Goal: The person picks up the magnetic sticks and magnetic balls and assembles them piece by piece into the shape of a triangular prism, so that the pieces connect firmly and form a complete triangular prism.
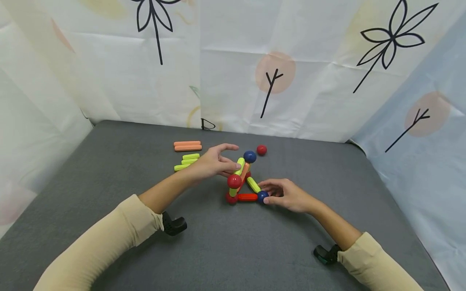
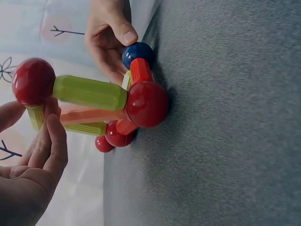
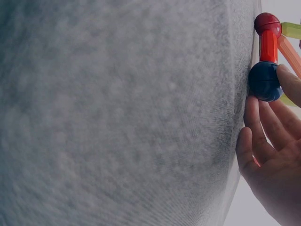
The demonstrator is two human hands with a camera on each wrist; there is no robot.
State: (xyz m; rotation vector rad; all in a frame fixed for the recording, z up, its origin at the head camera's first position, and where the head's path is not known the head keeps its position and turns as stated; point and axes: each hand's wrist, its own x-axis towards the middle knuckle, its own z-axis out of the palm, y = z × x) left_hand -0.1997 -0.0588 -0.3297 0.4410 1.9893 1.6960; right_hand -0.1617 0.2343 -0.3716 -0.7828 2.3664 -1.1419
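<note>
The ball-and-rod model stands toward the far edge of the desk. The left hand pinches its upper lime rod, thumb and fingers barely parted; the right hand, half curled, holds its low blue ball. Two orange rods and three lime rods lie toward the far left corner.

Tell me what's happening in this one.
Someone is handling a ball-and-rod frame on a gray table. The left hand pinches the upper lime rod; the right hand holds the lower blue ball. Loose orange rods and lime rods lie to the left, and a separate red ball sits behind.
</note>
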